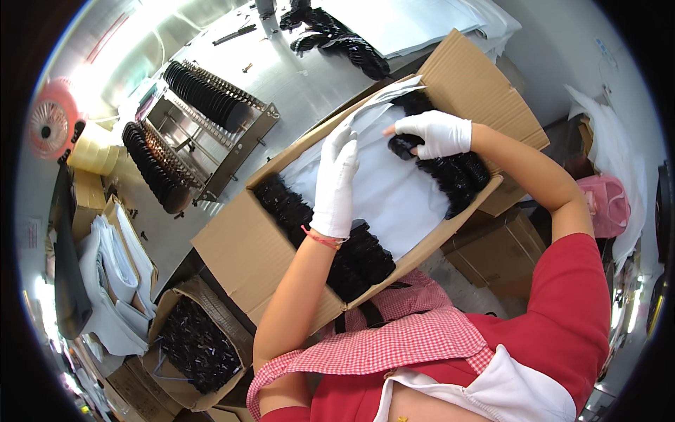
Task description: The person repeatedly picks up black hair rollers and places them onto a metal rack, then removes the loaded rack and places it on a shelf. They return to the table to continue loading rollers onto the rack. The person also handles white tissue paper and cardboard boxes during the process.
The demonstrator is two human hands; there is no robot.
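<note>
An open cardboard box [232, 243] is in front of me, with glossy black rounded pieces [453, 179] packed in rows at both ends. White sheet material [394, 200] lies between the rows. My left hand [335, 186], in a white glove, reaches over the box with fingers stretched along the raised edge of the sheet. My right hand [434, 135] wears a white glove that leaves fingertips bare. Its fingers close around a small stack of black pieces [403, 145] at the row's inner side. I cannot make out how many pieces it holds.
A metal rack [239, 151] with rows of black discs stands on the steel table [285, 116], beside a pink fan [53, 119] and yellow tape rolls [93, 149]. More black pieces lie at the table's back. A carton of black parts [197, 344] sits lower left.
</note>
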